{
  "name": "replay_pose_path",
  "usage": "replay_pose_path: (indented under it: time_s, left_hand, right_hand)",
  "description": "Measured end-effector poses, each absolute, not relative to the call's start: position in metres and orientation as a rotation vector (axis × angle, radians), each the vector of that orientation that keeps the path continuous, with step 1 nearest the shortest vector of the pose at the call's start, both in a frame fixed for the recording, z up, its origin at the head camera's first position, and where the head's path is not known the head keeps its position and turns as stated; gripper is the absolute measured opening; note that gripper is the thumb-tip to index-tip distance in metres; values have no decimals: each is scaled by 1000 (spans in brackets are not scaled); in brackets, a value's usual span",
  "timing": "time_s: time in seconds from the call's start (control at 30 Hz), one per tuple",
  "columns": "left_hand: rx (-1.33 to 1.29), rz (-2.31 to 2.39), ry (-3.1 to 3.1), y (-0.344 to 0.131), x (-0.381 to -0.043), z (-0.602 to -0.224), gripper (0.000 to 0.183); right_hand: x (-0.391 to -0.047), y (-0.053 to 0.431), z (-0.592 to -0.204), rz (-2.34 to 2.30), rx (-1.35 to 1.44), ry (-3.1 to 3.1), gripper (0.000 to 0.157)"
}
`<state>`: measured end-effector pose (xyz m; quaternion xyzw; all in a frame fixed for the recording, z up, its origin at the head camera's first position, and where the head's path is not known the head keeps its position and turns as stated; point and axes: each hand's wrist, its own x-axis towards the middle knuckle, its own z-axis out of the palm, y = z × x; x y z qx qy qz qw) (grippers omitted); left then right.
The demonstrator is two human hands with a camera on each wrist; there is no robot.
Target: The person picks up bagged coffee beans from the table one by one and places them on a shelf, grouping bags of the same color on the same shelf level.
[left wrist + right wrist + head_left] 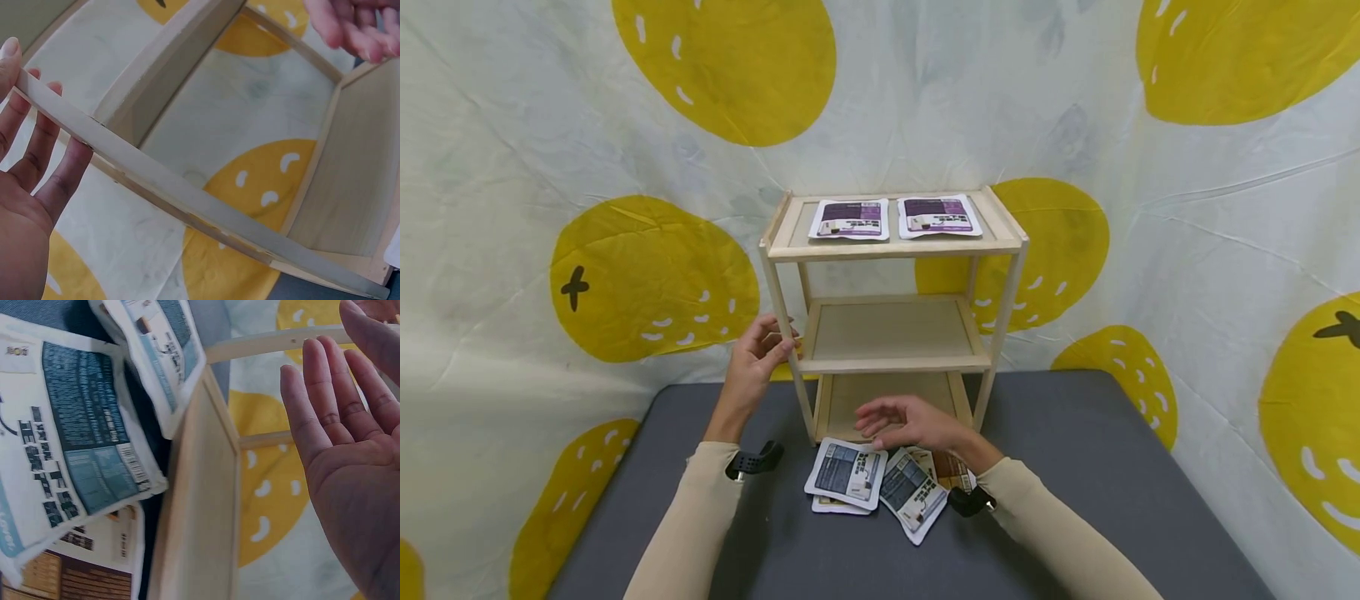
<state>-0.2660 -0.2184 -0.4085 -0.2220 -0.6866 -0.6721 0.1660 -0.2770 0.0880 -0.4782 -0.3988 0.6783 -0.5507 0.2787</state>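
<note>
- We see a flat, dark grey tabletop (1075, 467).
- Behind and beside the tabletop we see pale, creased cloth (880, 125) printed with large yellow fruits (651, 275).

Printed purple-and-white on flat rectangular pouches (851, 220) above the right hand (917, 421), blue-and-white on flat oblong pouches (916, 496) below it. Pale beige on the three-tier wooden shelf (895, 365) at the left hand (752, 358), yellow-fruited on whitish cloth (880, 100) behind.

Blue-and-white packet (81, 434) read "Lover" at its edge and bore a barcode (134, 467); remaining print was illegible.
</note>
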Motion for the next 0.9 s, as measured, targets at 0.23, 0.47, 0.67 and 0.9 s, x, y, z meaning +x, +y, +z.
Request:
replay_pose_path:
  time_s: [0.23,0.47,0.67,0.9]
  left_hand:
    - [-620,-1909,-1961,-216,-264,-405,30]
    - [-622,-1912,-1950,-216,-263,-406,30]
    - [-609,-1909,-1955,-216,-263,-406,30]
    - [-608,-1904,-1964,-217,-264,-407,30]
  right_hand:
    - [-278,84,-492,-1450,-1045,1866,51]
    - [-278,77,-512,-1457,-991,1889,55]
    - [-276,72,-523,-1479,-958,1893,57]
    - [-275,63,-533,-1458,-968,1941,57]
